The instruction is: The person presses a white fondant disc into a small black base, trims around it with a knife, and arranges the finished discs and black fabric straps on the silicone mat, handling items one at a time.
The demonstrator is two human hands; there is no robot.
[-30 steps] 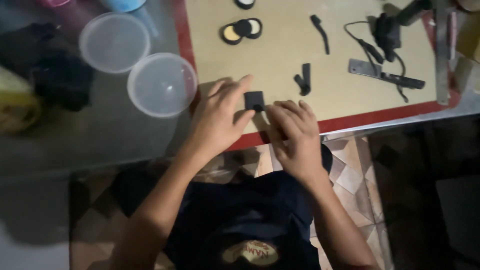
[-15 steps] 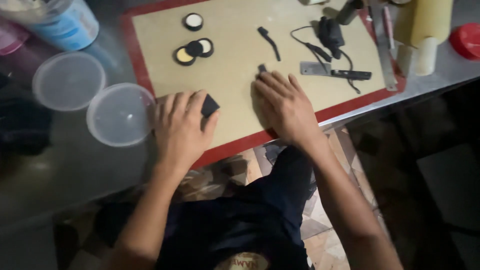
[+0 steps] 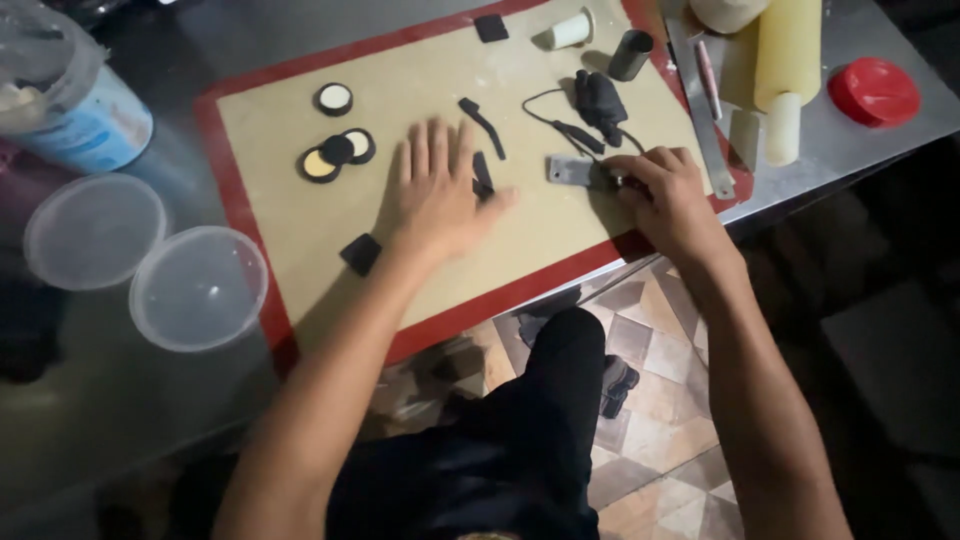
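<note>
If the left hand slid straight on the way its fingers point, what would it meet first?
Likely nothing nearby: the left hand points up the mat, bare ahead; the thin black strip lies just right of that line.

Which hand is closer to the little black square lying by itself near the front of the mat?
Left. The left hand lies flat just up and right of the black square, not touching. The right hand is far across the mat.

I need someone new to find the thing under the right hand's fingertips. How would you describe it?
Start at the tan mat with the red border. Near its right edge, the right hand touches a small flat grey metal blade, lying beside the black pieces. Unlike the long metal ruler further right, it is short and rectangular, and unlike the dark strips nearby, it is shiny.
</note>
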